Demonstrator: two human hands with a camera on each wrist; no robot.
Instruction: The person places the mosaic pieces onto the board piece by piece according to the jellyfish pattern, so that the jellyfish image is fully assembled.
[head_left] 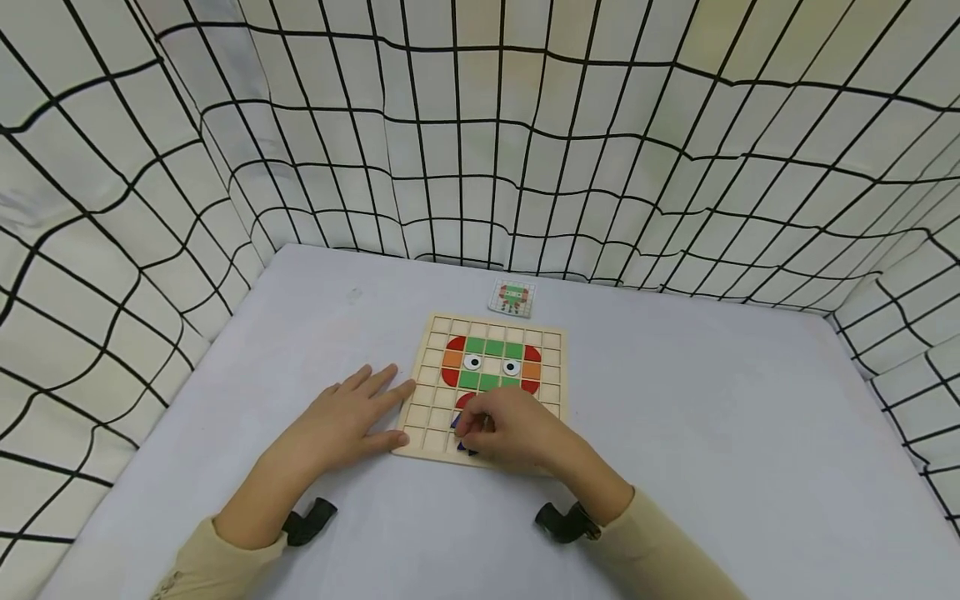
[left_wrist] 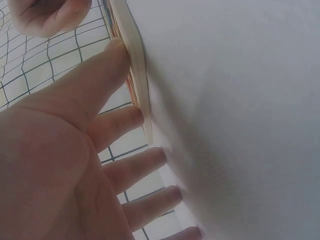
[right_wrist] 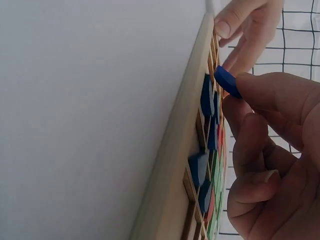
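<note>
A wooden grid board lies on the table, bearing red, green and orange tiles and two eye discs. My right hand is over the board's lower part, its thumb and forefinger pinching a small blue tile; the other fingers are curled. In the right wrist view, several more blue tiles sit near the board's front edge. My left hand lies with spread fingers at the board's left side. Its thumb and forefinger touch the board's edge. The right hand hides some lower cells in the head view.
A small picture card with a coloured grid figure lies behind the board. The white table is bordered by black netting over pale cloth. A black wrist device shows under the right wrist, another by the left.
</note>
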